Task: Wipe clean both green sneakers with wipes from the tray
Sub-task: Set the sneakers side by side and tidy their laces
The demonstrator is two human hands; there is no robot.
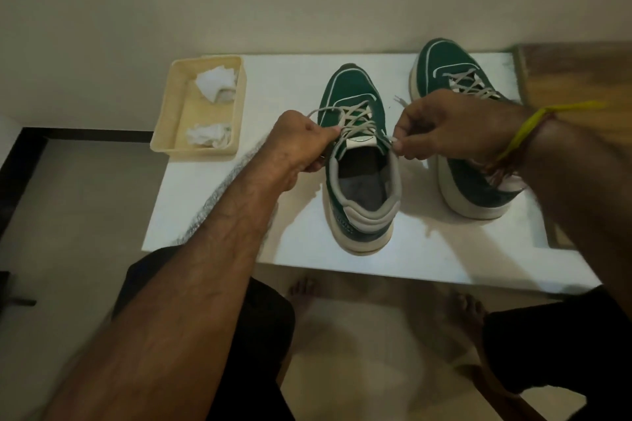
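Two green sneakers with white soles stand on a low white table (pixel 301 79), toes pointing away from me. The near sneaker (pixel 345 92) is in the middle, the other sneaker (pixel 441 58) to its right and farther back. My left hand (pixel 297 143) pinches a grey lace end at the left of the near sneaker's tongue. My right hand (pixel 444 128) pinches the other lace end at its right. The right forearm hides part of the far sneaker. A cream tray (pixel 239 102) at the table's left holds two crumpled white wipes (pixel 215 82) (pixel 207 135).
The table stands against a pale wall. A wooden surface (pixel 578 72) adjoins its right end. My knees in dark shorts and my bare feet (pixel 302 287) are below the table's near edge on a light floor. A dark frame (pixel 20 161) runs along the left.
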